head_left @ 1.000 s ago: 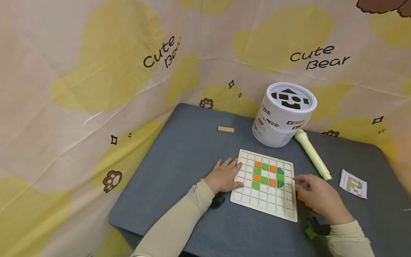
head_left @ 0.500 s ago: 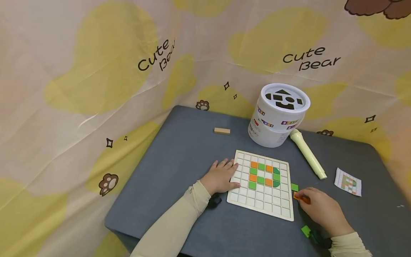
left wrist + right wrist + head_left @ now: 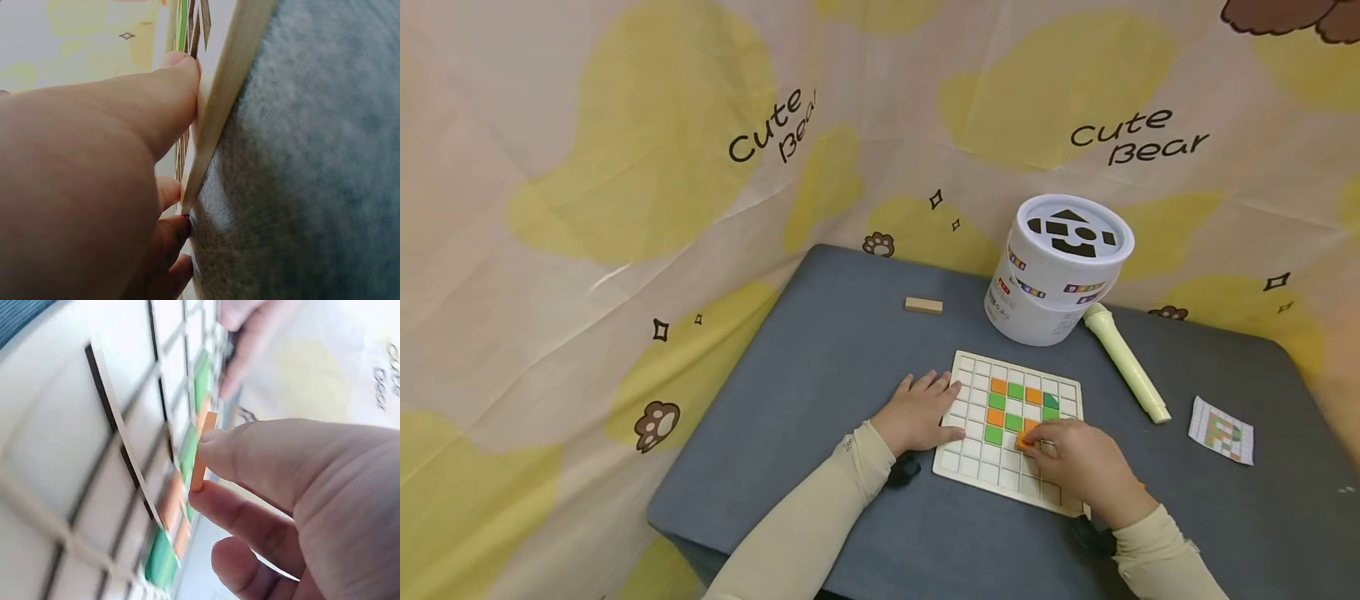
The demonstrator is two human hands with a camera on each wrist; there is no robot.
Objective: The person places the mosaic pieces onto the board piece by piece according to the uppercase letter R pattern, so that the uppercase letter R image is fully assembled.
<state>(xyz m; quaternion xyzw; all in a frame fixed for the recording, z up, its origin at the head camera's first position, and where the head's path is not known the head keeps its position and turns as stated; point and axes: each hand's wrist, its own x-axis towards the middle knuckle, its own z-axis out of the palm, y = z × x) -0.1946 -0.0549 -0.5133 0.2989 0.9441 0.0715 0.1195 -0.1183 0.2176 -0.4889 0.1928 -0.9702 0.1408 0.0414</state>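
A white gridded wooden board (image 3: 958, 458) lies on the table, with orange and green square tiles set in some cells and a dark green rounded tile (image 3: 1051, 402) near its right side. My left hand (image 3: 917, 417) rests on the board's left edge, fingers spread; the thumb (image 3: 178, 87) touches the rim in the left wrist view. Over the board, my right hand (image 3: 1086, 467) pinches an orange square tile (image 3: 205, 453) between thumb and finger, close above the tiled cells. That hand and its forearm hide the board's lower right part and most of the loose tiles beside it.
Behind the board stands a white bucket (image 3: 1052, 283) with shaped holes in its lid. A pale yellow stick (image 3: 1127, 362) and a printed pattern card (image 3: 1221, 431) lie to the right. Toward the back is a small wooden block (image 3: 923, 306) on the dark table (image 3: 790, 400).
My right hand has picked up an orange tile from beside the board and moved left over the grid with it. The left hand stays on the board's edge.
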